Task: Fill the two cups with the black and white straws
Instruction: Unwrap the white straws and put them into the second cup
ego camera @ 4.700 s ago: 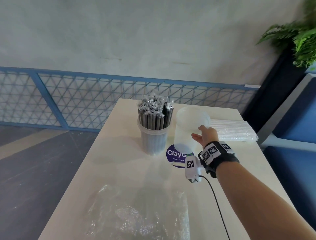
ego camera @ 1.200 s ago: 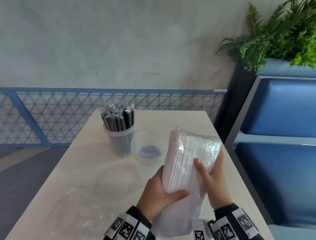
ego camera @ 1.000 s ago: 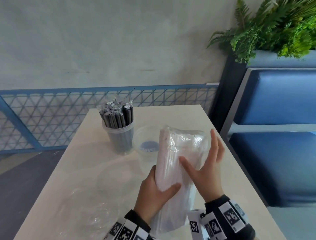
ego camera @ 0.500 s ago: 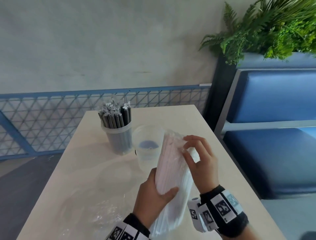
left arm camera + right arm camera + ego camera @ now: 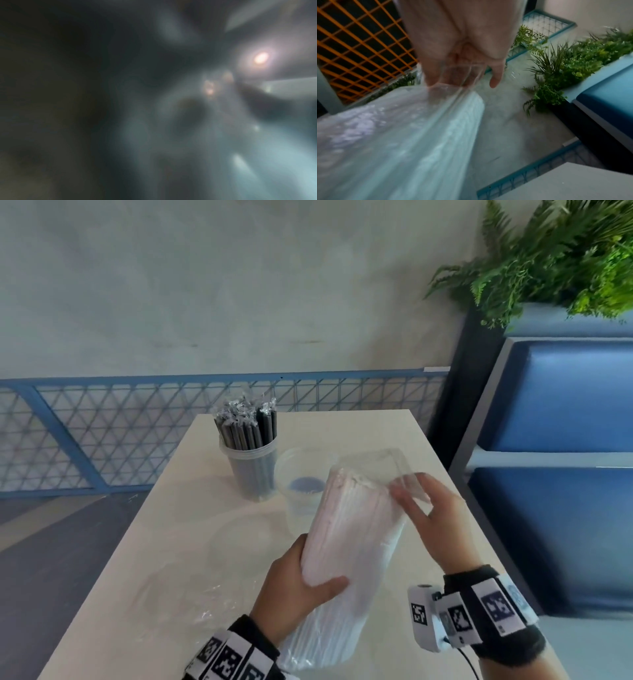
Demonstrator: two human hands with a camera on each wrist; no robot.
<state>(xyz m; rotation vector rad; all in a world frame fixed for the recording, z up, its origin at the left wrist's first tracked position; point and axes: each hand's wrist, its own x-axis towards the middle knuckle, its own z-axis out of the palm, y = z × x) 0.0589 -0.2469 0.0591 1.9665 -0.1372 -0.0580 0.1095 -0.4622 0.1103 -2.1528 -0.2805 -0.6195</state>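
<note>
A clear bag of white straws (image 5: 352, 542) is held tilted above the table. My left hand (image 5: 301, 587) grips its lower half from the left. My right hand (image 5: 428, 508) pinches the loose clear plastic at the bag's top end (image 5: 383, 463); the right wrist view shows the fingers (image 5: 433, 75) on the stretched film over the straws (image 5: 402, 135). A clear cup (image 5: 251, 470) packed with wrapped black straws (image 5: 246, 426) stands at the far middle of the table. Right beside it stands an empty clear cup (image 5: 294, 494), partly hidden by the bag. The left wrist view is a dark blur.
A crumpled clear plastic bag (image 5: 191, 594) lies on the pale table (image 5: 164, 542) near its left front. A blue mesh railing (image 5: 137, 433) runs behind the table. A blue bench (image 5: 561, 474) and a planter with ferns (image 5: 555, 254) stand at the right.
My right hand has shifted from the side of the bag up to its top end and now pulls the plastic there. My left hand keeps its grip on the bag.
</note>
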